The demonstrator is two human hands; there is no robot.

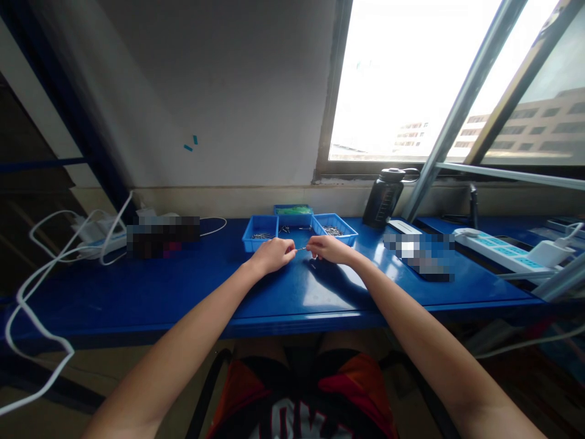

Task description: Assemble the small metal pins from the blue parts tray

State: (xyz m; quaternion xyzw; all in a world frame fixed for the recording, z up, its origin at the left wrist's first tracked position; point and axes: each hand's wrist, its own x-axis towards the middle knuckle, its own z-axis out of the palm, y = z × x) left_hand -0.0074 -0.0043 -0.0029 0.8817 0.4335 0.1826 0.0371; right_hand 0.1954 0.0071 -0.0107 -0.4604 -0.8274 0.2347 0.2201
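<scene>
Just above the blue table, my left hand (273, 253) and my right hand (329, 249) face each other with closed fingertips. A thin, shiny metal piece (300, 249), shaped like a small screw or pin, spans the gap, pinched at both ends. Its exact kind is too small to make out. Behind my left hand stands a blue bin (249, 246) with small metal parts in it. Another blue bin (351, 235), also holding small metal parts, is behind my right hand. Between them lies a middle blue bin (296, 233) with a few dark, thin pieces.
At the back, a blue bin (276, 208) holds something green. A black bottle (382, 198) stands by the window, near a metal post (425, 164). Power strips (503, 250) and white cables (34, 317) occupy the table's sides. The blue table's front edge (301, 326) runs below my forearms.
</scene>
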